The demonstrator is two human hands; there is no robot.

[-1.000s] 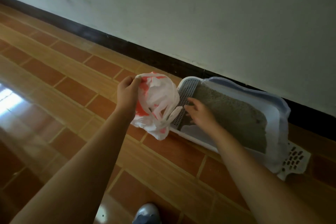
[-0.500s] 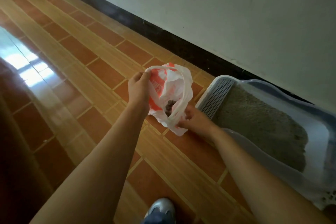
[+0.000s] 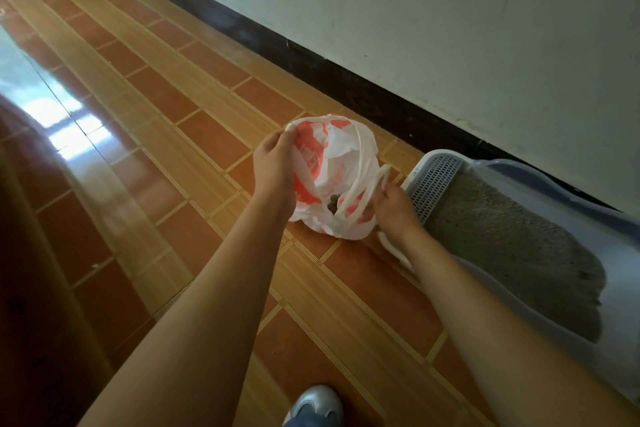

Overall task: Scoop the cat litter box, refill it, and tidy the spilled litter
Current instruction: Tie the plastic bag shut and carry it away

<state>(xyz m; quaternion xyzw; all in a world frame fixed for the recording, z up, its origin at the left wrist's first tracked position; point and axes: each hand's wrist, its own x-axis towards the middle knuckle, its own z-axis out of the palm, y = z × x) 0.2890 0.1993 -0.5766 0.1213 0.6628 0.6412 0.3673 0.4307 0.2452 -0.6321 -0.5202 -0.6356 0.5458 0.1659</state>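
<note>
The litter box (image 3: 620, 291) sits on the floor (image 3: 166, 156) along the wall (image 3: 450, 28), just right of the right hand (image 3: 393, 208), grey litter (image 3: 512, 253) spread inside and a perforated grid panel (image 3: 433, 184) at its near end. Between the hands hangs a white and orange plastic bag (image 3: 332, 177), its bottom touching the tiles, dark clumps (image 3: 332, 207) visible down in its mouth. The left hand (image 3: 275, 166) is closed on the bag's left rim, thumb over the edge. The right hand pinches one white handle loop (image 3: 384, 173) on the bag's right side, fingers curled around it. Below both forearms, a grey shoe (image 3: 315, 404) pokes in at the bottom edge.
</note>
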